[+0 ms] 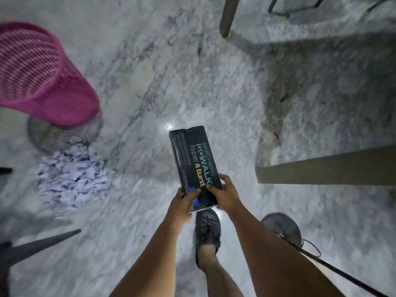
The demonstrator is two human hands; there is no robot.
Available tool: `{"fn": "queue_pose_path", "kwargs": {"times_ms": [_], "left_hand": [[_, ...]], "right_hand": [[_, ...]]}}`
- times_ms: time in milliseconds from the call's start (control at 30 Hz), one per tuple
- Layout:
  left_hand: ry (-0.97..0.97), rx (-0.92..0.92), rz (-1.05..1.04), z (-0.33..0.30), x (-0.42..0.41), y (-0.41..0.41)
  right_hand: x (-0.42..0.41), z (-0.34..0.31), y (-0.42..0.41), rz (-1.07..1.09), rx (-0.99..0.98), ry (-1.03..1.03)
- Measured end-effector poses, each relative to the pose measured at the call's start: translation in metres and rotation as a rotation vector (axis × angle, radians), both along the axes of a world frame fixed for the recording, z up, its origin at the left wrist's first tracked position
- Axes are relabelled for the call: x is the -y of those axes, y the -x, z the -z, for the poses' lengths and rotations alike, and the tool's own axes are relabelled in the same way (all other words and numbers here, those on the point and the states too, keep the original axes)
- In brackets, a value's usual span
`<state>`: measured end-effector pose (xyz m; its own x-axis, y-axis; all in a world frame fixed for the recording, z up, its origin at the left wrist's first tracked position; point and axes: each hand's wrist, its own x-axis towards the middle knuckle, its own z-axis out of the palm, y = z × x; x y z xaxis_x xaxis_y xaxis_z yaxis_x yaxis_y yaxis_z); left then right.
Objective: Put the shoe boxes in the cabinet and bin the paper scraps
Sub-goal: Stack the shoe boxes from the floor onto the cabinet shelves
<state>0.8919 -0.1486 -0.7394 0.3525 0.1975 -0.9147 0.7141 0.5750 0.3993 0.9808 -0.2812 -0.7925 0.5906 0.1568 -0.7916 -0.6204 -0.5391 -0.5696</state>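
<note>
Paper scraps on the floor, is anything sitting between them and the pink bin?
Nothing visible. The paper scraps lie in a heap on the marble floor right at the foot of the pink bin, with no object between. Both hands are busy holding the shoe box.

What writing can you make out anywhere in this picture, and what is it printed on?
All of it is on the black shoe box held in both hands:
"SKECHERS"
"GOWALK"
"hyper burst"
Fine white print along the box's left edge: too small to read.
Blue label near the left hand: partly covered, unreadable.
Nothing readable on the pink basket or the paper scraps.
</note>
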Motion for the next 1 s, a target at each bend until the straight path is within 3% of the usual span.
{"fn": "queue_pose_path", "kwargs": {"times_ms": [200, 367, 533, 767, 1000], "left_hand": [[-0.088, 0.060, -0.095, -0.187, 0.004, 0.206], [-0.140, -0.029, -0.178, -0.321, 0.019, 0.404], [-0.144, -0.012, -0.514, -0.429, 0.010, 0.544], [-0.326, 0.032, -0.810, -0.502, -0.070, 0.634], [-0.458, 0.035, -0.860, -0.513, -0.166, 0.676]], "right_hand": [[-0.011, -0.191, 0.168, -0.279, 0.082, -0.034], [-0.026, -0.331, 0.337, -0.506, 0.128, -0.081], [-0.082, -0.422, 0.473, -0.706, 0.142, -0.228], [-0.211, -0.503, 0.571, -0.856, 0.334, -0.319], [-0.331, -0.536, 0.613, -0.853, 0.372, -0.420]]}}
